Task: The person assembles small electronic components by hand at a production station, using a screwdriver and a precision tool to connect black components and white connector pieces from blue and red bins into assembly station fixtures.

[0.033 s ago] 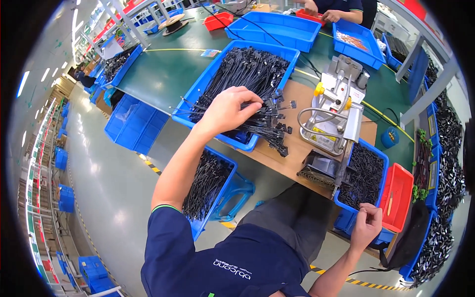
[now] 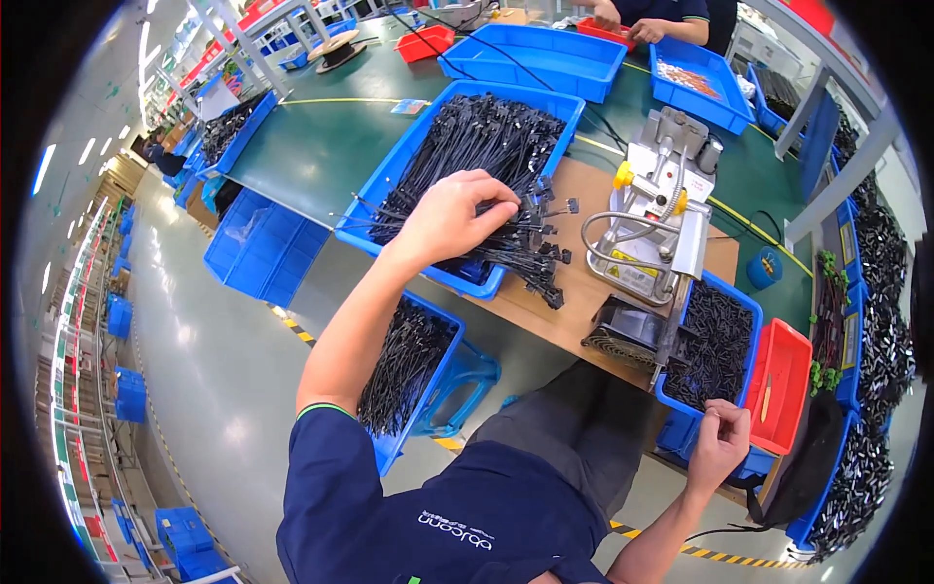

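My left hand [image 2: 455, 219] is curled around a bundle of black cables [image 2: 533, 255] with small black connectors at their ends. It holds them over the near side of a blue bin [image 2: 365, 222] heaped with similar cables [image 2: 486, 131]. Down at the right, the fingertips of my right hand [image 2: 722, 438] are pressed together; whatever they pinch is too small to make out. That hand is at the near edge of a smaller blue bin [image 2: 756, 336] full of short black pieces [image 2: 715, 346].
A silver bench machine [image 2: 647, 219] with yellow knobs stands between the bins, a black fan-like unit [image 2: 623, 331] before it. A red tray [image 2: 788, 375] lies at the right. Below the bench, another cable bin [image 2: 452, 346] rests on a blue stool [image 2: 472, 389]. A co-worker's hands [image 2: 623, 21] work across the table.
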`<state>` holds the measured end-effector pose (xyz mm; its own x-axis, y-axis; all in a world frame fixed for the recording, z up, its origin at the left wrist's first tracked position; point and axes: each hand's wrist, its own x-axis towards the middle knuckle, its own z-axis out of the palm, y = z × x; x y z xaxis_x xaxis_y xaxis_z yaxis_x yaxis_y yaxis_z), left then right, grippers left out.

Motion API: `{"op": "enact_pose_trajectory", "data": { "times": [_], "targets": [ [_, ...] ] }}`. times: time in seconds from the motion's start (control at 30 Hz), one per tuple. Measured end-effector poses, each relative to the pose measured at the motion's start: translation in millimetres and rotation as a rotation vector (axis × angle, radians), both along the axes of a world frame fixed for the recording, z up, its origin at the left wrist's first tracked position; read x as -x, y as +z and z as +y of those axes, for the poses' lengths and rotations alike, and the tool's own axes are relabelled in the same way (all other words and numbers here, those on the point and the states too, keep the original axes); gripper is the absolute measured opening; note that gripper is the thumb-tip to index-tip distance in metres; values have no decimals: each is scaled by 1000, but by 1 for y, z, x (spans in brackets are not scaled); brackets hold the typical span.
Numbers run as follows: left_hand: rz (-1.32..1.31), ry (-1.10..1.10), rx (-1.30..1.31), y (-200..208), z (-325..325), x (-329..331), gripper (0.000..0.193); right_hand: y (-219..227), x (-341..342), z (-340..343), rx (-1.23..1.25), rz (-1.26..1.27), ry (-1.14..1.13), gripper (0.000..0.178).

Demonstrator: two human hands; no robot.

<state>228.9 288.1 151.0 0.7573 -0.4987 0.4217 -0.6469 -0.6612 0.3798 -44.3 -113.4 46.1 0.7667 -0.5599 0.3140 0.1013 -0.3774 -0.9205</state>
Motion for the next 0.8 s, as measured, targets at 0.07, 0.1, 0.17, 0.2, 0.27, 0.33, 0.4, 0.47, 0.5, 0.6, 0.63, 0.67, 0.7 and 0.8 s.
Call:
{"op": "enact_pose_trajectory", "data": {
  "times": [0.07, 0.1, 0.17, 0.2, 0.27, 0.33, 0.4, 0.47, 0.5, 0.6, 0.63, 0.67, 0.7, 0.8],
  "targets": [
    [24, -68, 39, -1, -15, -6, 19, -2, 1, 4, -8, -2, -8, 10],
    [21, -75, 39, 0, -24, -9, 19, -1, 1, 5, -7, -5, -16, 10],
    [-47, -91, -46, 4, -42, -12, 19, -1, 3, 9, -75, 31, 15, 9],
    [-17, -83, -97, 7, -50, -13, 18, -2, 3, 12, -73, 8, 14, 9],
    [-24, -49, -176, 7, -58, -16, 18, 3, 7, 18, -80, 15, 6, 9],
    [-61, -32, -248, 2, -64, -20, 16, 6, 15, 18, -74, 48, -1, 8],
    [20, -37, -101, 4, -63, -22, 16, 7, 17, 21, -98, 27, -15, 8],
    [170, 5, 201, 11, -64, -22, 21, 6, 22, 21, -121, 19, -15, 7],
    [196, 32, 259, 21, -60, -23, 19, 5, 23, 20, -119, 14, -30, 7],
    [157, -66, 670, 59, -49, -20, 15, 4, 21, 22, -161, -43, 36, 8],
    [147, -44, 753, 87, -54, -4, 13, 5, 23, 22, -159, -40, 23, 8],
    [87, -73, 763, 109, -52, 12, 13, 7, 24, 22, -190, -21, 57, 8],
    [32, -106, 774, 125, -52, 29, 13, 9, 25, 23, -219, 0, 86, 7],
    [46, -193, 598, 147, -57, 93, 7, 15, 22, 29, -310, -45, 115, 10]
  ]
}}
